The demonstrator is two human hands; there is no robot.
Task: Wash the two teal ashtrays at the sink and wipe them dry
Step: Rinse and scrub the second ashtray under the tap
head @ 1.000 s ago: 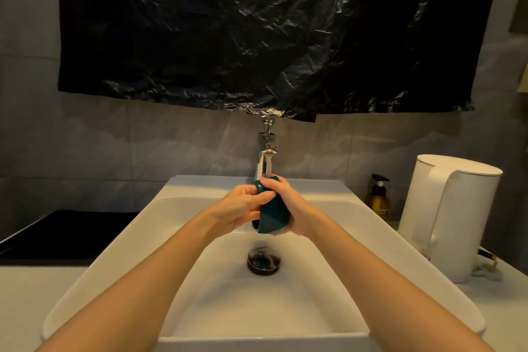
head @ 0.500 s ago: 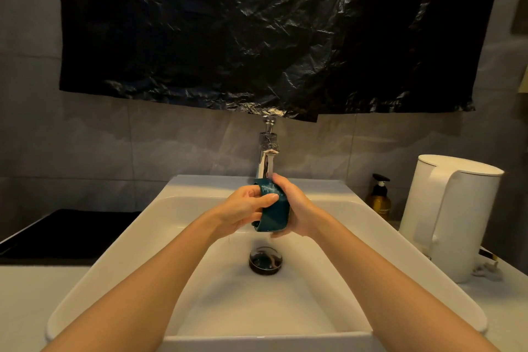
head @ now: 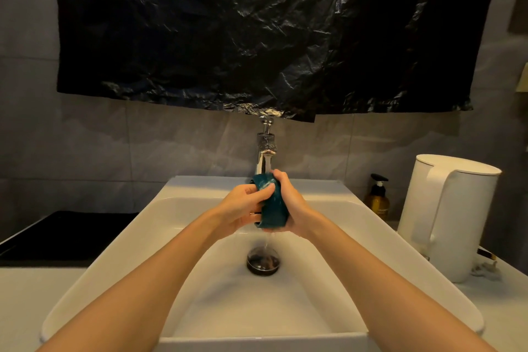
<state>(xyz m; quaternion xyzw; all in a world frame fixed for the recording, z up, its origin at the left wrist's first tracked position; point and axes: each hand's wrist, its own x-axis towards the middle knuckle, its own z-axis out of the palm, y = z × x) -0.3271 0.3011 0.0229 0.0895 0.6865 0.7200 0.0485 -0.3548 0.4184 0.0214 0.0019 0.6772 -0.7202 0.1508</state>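
Black hob (head: pixel 63 234) lies left of the sink (head: pixel 120 237). Under the tap (head: pixel 265 151), mid-basin, our left hand (head: pixel 243 210) grips the teal ashtray (head: pixel 274 211), held on edge, thumb across it; our right hand (head: pixel 295 208) wraps its other side. Drain (head: pixel 263 261) well below; kettle (head: pixel 448 217) beside the right rim.

Teal ashtray (head: pixel 273 208) under chrome tap (head: pixel 265 153)
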